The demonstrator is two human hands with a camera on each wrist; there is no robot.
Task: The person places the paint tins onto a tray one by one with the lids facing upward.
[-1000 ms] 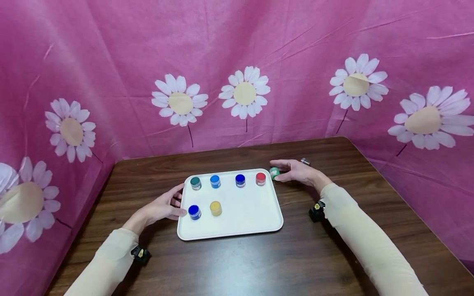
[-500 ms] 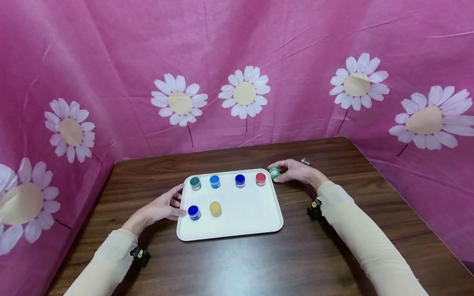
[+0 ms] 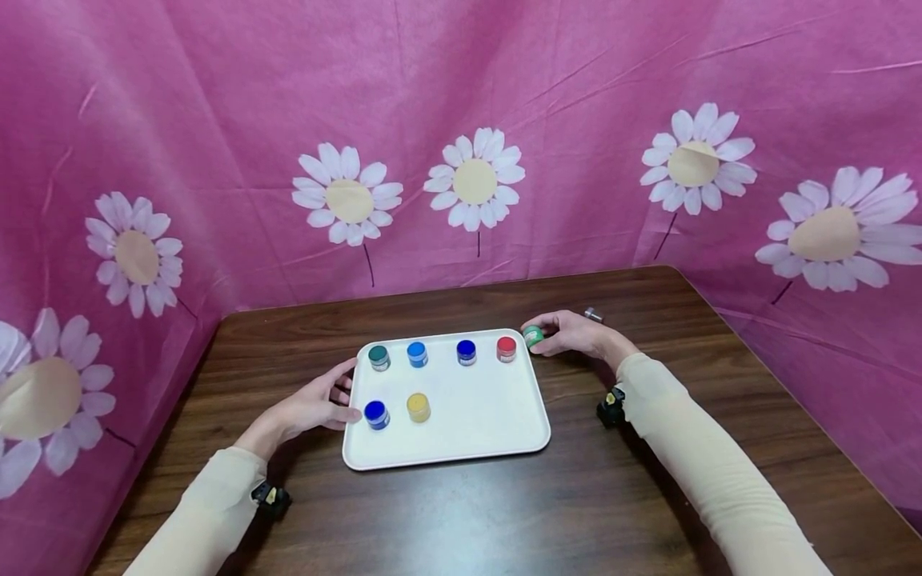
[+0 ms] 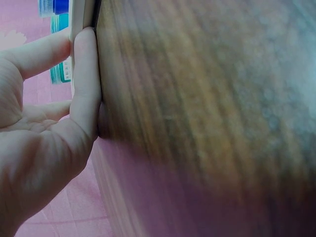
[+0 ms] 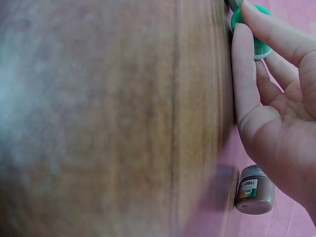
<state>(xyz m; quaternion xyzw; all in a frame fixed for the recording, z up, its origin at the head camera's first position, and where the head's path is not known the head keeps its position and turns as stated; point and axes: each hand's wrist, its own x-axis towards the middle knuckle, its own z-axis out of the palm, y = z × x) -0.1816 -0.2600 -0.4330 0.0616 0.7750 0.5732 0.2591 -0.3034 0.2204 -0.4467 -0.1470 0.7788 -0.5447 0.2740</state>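
A white tray (image 3: 475, 432) lies on the table with paint jars standing on it. Along its far side are a dark green jar (image 3: 378, 358), a light blue jar (image 3: 417, 354), a dark blue jar (image 3: 466, 353) and a red jar (image 3: 507, 349). Nearer are another dark blue jar (image 3: 376, 414) and a yellow jar (image 3: 418, 407). My left hand (image 3: 320, 404) touches the tray's left edge, thumb and fingers fairly straight against the rim. Just outside the far right corner, my right hand (image 3: 572, 333) holds a green paint jar (image 3: 533, 336) between thumb and fingers, tilted.
Behind my right hand a grey-brown paint jar (image 5: 255, 192) lies near the table's far right; in the head view only part of this jar (image 3: 594, 314) shows. The brown wooden table (image 3: 461, 520) meets a pink daisy-printed cloth (image 3: 562, 96) at the back and sides.
My right hand has moved slightly left and closed its fingers round the green jar, which has shifted a little up at the tray's corner. My left hand stays at the tray edge.
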